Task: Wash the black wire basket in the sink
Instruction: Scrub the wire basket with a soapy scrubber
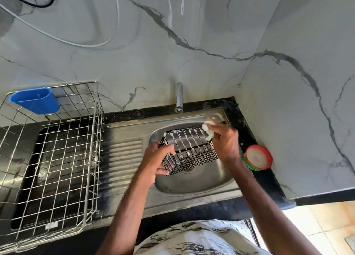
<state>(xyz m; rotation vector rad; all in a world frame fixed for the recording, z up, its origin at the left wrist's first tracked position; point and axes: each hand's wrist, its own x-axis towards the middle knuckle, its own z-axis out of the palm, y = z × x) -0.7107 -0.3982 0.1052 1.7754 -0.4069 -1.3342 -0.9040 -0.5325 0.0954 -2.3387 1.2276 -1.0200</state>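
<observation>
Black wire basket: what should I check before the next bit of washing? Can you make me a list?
1. Left hand grip on the black wire basket: ok, fingers curl round its near end.
2. Basket held over the sink: ok.
3. Sponge in the right hand, on the basket's far edge: ok.
4. Foam on the wires: ok on top; underside cannot tell.
5. Water from the tap for rinsing: not ok, none running.
</observation>
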